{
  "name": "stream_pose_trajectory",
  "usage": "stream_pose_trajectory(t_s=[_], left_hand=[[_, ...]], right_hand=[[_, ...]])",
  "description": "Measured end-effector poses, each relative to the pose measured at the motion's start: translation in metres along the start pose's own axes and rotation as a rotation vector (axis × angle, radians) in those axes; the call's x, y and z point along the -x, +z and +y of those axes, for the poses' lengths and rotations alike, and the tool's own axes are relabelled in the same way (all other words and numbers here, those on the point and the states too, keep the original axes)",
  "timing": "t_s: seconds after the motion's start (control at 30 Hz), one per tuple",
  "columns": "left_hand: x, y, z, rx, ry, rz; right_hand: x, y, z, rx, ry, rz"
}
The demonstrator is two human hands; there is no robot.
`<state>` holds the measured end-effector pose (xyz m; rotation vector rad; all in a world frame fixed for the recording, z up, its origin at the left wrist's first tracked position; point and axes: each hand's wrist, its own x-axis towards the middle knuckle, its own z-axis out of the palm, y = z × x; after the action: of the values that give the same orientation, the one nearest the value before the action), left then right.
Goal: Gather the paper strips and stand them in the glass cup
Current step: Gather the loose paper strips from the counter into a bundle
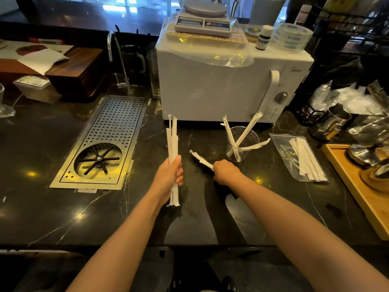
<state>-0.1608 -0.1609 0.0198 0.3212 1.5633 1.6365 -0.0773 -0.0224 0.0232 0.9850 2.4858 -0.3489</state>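
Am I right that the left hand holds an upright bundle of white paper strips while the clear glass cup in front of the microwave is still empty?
Not quite: the head view shows the clear glass cup already holds several white paper strips. The left hand does hold an upright bundle.

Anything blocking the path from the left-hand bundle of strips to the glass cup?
Only the right hand, which sits low between the bundle in the left hand and the glass cup, holding a few strips itself. Strips already in the cup lean across its opening. Otherwise bare counter.
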Motion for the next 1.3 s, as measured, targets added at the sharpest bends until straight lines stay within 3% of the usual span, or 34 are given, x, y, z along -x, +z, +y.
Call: stream_pose_trajectory(t_s=[0.2,0.37,0.7,0.97,1.3], left_hand=[[-0.005,0.005,0.004,0.024,0.055,-0.024],[-0.011,0.013,0.007,0.075,0.080,-0.085],[-0.019,0.028,0.012,0.121,0.091,-0.249],[-0.017,0.039,0.016,0.052,0.083,-0.245],[-0.013,0.038,0.021,-0.029,-0.013,-0.377]], right_hand=[[0.011,-0.031,-0.003,-0.225,-0.056,0.054],[0.030,-0.056,-0.009,-0.576,-0.178,0.046],[0.040,-0.052,-0.008,-0.939,-0.336,-0.171],[0.035,-0.048,-0.009,-0.993,-0.331,-0.154],[0.032,-0.048,-0.009,-0.901,-0.327,-0.147]])
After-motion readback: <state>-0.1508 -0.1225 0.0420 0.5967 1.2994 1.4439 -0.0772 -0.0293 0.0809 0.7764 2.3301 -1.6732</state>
